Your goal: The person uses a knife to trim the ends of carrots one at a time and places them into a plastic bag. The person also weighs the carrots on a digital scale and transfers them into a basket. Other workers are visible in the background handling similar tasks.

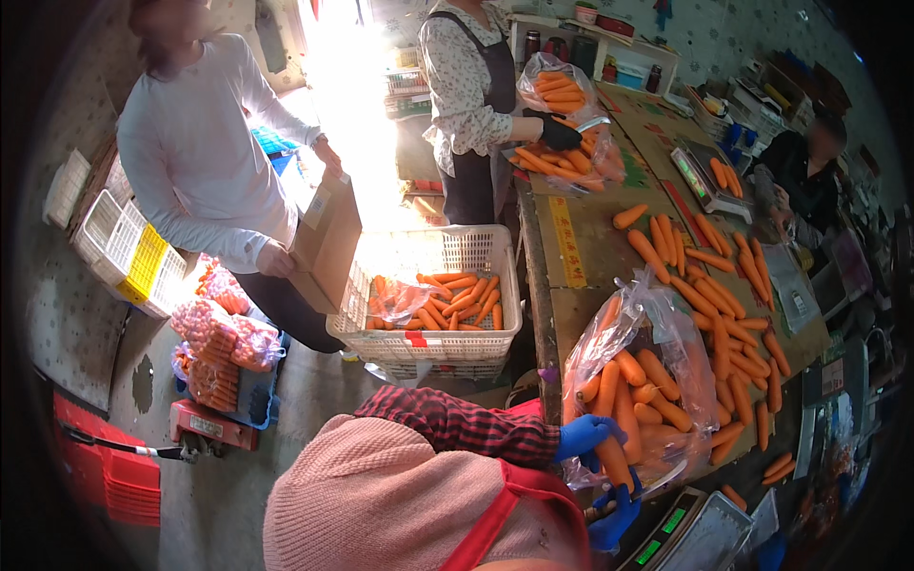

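My left hand (587, 437), in a blue glove, grips the upper part of a carrot (614, 462) at the table's near edge. Below it, my right hand (615, 519), gloved in blue too, is closed around the handle of a knife (664, 478). Its blade points away to the right, and the right fingertips touch the carrot's lower end. Just beyond both hands, a clear plastic bag (689, 371) lies open, full of carrots (650, 385). Part of the grip on the knife is hidden by the fingers.
Loose carrots (721, 307) spread over the cardboard-covered table (571, 314). Digital scales (660, 532) sit at the lower right. A white crate (428, 346) of carrots stands left of the table. One person holds a cardboard box (327, 243); another, black-gloved, handles carrots; a third sits opposite.
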`<act>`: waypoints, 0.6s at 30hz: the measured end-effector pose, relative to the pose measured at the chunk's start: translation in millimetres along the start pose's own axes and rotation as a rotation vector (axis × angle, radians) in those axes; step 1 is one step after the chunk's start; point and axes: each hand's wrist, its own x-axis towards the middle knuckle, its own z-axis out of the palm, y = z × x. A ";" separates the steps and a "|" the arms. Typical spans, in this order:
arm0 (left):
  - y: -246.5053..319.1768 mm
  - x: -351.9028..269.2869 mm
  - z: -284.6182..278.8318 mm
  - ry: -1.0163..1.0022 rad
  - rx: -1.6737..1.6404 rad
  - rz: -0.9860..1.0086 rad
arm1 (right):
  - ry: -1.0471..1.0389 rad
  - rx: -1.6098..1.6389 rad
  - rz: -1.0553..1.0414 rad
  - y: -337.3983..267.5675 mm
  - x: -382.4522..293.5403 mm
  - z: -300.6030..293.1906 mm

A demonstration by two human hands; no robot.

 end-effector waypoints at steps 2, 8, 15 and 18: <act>-0.8 1.3 -0.4 0.000 0.001 -0.003 | 0.021 -0.030 0.004 -0.3 0.1 0.5; -1.6 2.6 -0.8 0.008 0.040 -0.009 | 0.023 -0.081 -0.019 -1.8 -0.8 1.9; -3.6 2.4 -3.3 -0.013 0.014 0.005 | 0.006 -0.160 -0.074 0.8 1.7 -1.6; -7.1 5.9 -3.7 -0.004 0.000 -0.008 | 0.055 -0.148 0.001 1.2 0.1 -0.1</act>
